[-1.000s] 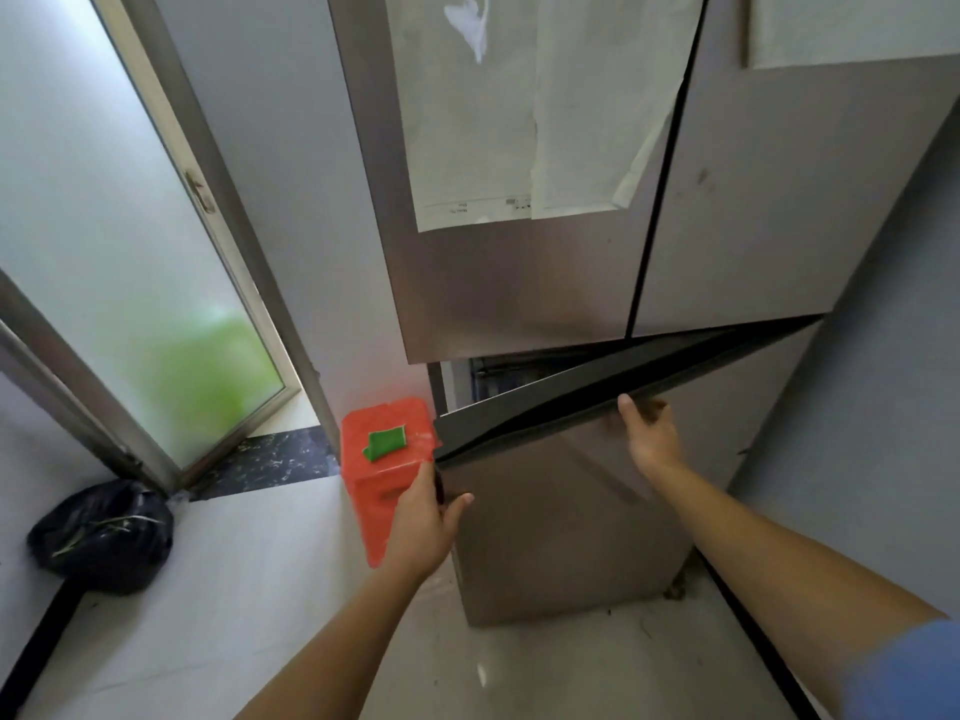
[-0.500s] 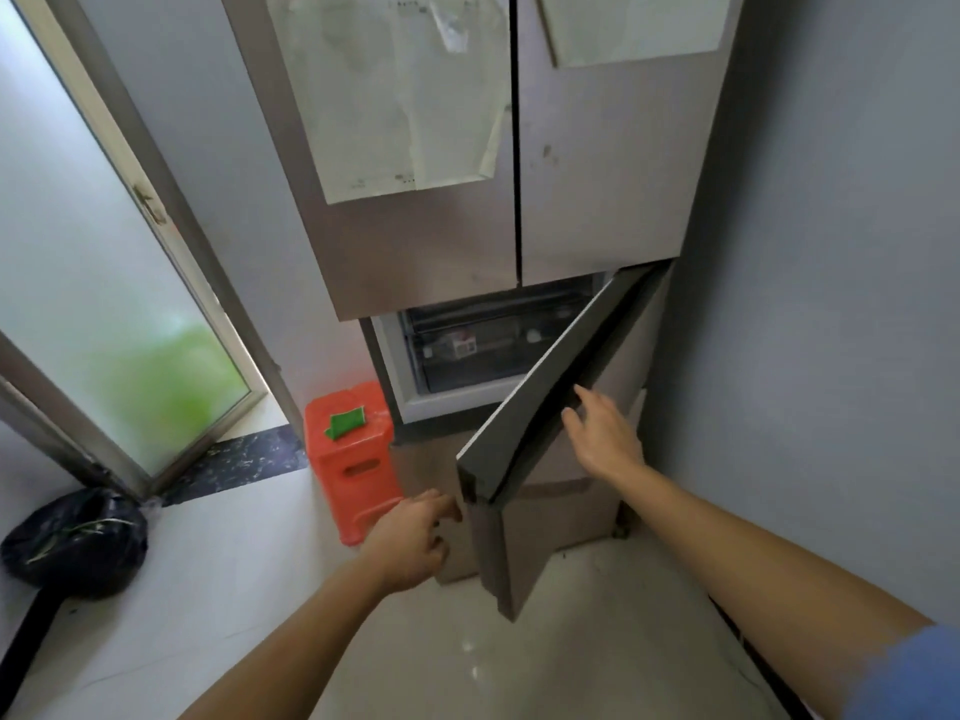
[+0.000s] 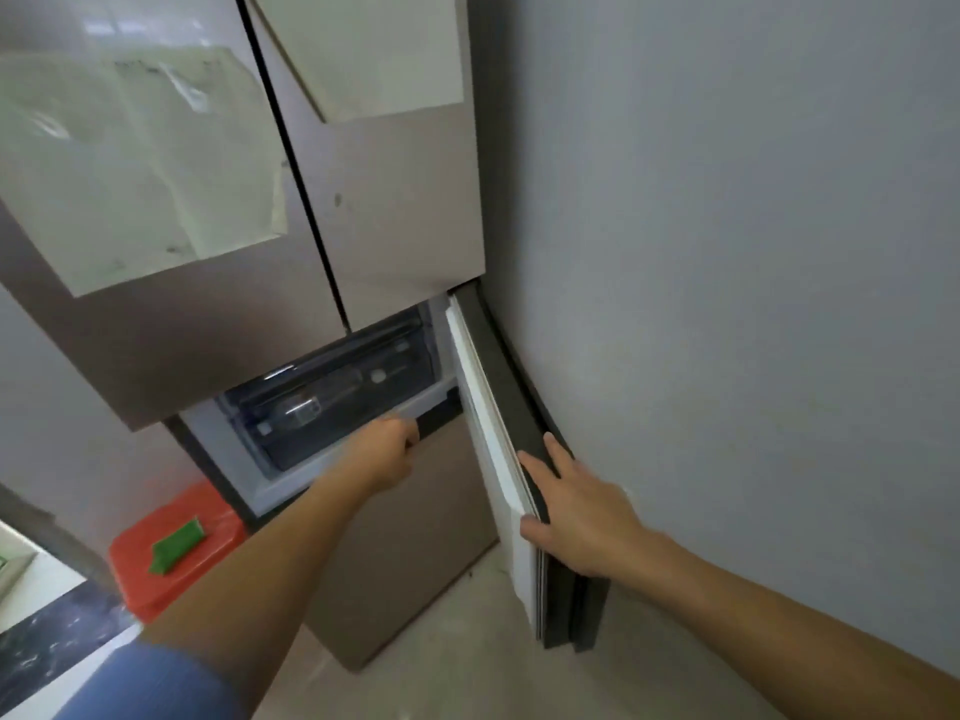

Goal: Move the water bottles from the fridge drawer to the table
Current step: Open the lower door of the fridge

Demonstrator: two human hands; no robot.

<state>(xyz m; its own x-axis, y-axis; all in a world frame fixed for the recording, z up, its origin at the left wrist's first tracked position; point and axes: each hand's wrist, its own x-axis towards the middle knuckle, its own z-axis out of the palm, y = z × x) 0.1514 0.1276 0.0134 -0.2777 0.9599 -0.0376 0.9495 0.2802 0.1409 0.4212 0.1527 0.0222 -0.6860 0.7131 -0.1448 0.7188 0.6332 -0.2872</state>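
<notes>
The left hand curls tight on the front edge of the fridge drawer; the right hand, fingers spread flat, presses the open door; a water bottle lies just behind the left grip.

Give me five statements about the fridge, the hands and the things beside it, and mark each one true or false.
1. The lower fridge door stands swung open toward the wall. True.
2. The right hand rests on the edge of that open door. True.
3. The left hand holds a water bottle clear of the fridge. False: it reaches to the front of the fridge drawer, and no bottle is out.
4. The orange stool stands to the right of the fridge. False: it stands on the left, with a green object on top.
5. Both upper fridge doors are shut. True.
</notes>
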